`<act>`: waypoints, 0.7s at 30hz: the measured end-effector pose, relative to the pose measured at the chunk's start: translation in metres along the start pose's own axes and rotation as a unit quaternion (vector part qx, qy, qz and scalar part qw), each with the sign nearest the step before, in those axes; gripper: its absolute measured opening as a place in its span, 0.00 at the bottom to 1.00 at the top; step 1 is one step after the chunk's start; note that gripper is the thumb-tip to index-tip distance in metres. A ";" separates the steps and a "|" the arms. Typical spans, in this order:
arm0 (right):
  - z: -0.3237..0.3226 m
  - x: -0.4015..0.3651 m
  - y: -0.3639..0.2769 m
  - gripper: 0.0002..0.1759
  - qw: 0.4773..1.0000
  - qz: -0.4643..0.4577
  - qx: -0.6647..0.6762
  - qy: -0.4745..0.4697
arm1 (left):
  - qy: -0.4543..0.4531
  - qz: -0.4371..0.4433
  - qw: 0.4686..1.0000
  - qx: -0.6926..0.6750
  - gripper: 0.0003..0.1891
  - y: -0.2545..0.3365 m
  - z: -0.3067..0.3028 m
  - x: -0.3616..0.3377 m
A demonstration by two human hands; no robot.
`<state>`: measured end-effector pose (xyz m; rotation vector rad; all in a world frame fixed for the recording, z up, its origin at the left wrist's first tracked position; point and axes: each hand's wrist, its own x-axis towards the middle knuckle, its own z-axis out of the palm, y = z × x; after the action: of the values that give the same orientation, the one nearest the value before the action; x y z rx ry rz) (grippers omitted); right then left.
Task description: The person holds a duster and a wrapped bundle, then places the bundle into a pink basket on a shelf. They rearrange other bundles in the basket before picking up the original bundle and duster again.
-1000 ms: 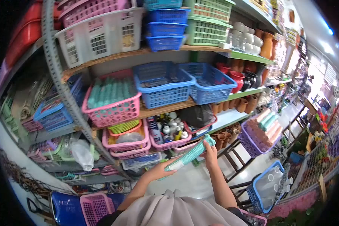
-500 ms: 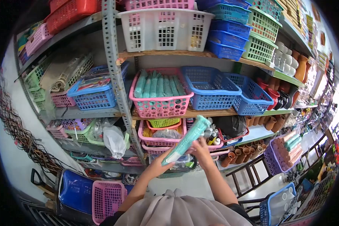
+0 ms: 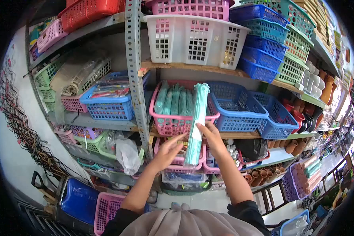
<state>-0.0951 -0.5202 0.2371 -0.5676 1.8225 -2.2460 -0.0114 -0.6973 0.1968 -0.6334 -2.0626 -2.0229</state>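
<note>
A long teal roll (image 3: 200, 105) in clear plastic, with a white label around its middle, stands nearly upright in front of the shelf. My right hand (image 3: 211, 135) grips it at the label, thumb on the near side. My left hand (image 3: 167, 153) is open to the left of the roll, its outstretched fingertips close to the roll's edge. Just behind is a pink basket (image 3: 164, 122) on the middle shelf, holding several similar teal rolls (image 3: 179, 101). The held roll covers the right part of that basket in this view.
Two blue baskets (image 3: 240, 120) sit on the same shelf to the right. A perforated metal post (image 3: 134, 70) rises to the left. Above stands a white basket (image 3: 198, 41). Lower right, a purple basket (image 3: 290, 185) holds more rolls; a blue-seated chair (image 3: 79, 200) is lower left.
The roll has swung from a slant to nearly upright, now in front of the pink basket. My left hand has let go of its lower end; my right hand has taken it at the label.
</note>
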 end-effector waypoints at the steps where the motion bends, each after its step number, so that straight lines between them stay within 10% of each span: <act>1: -0.001 0.016 -0.008 0.21 1.000 0.001 -0.022 0.003 | 0.021 0.028 0.999 0.010 0.22 0.002 -0.009 0.008; 11: 0.001 0.183 -0.037 0.34 0.989 0.055 -0.125 -0.056 | 0.224 0.144 0.842 0.469 0.17 0.007 -0.086 0.134; 21: 0.014 0.330 0.041 0.29 0.956 0.157 -0.209 -0.134 | 0.132 -0.108 0.817 0.551 0.32 -0.034 -0.120 0.168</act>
<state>-0.3930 -0.6684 0.2565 -0.5668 2.0756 -1.5099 -0.1949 -0.7861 0.2432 0.1139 -2.6505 -0.5873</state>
